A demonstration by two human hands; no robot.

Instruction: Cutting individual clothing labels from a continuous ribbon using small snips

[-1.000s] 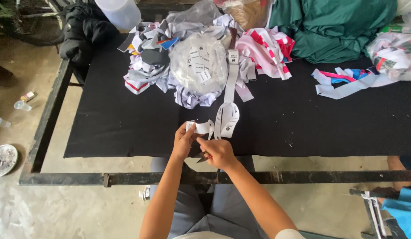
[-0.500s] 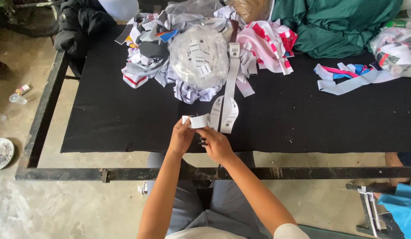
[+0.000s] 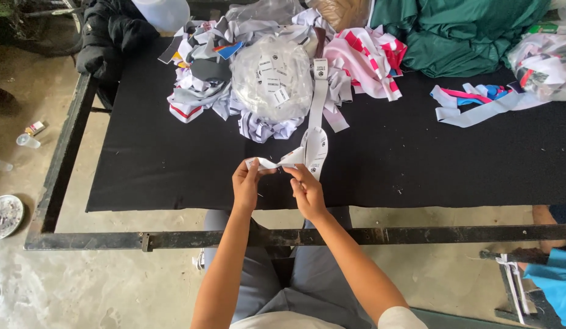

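Left hand (image 3: 245, 183): at the desk's near edge, fingers pinched on the left end of a white label strip (image 3: 293, 159).
Right hand (image 3: 306, 190): just beside the left, fingers closed on the same strip.
Label strip: runs from the hands away across the black cloth (image 3: 417, 164) toward the middle of the desk (image 3: 70, 152).
Clear bag (image 3: 272, 76): farther back, holds white tags, sits on a heap of fabric scraps (image 3: 200, 85).
Far edge: green cloth (image 3: 459, 33) at the right corner, black jacket (image 3: 109, 33) at the left corner.
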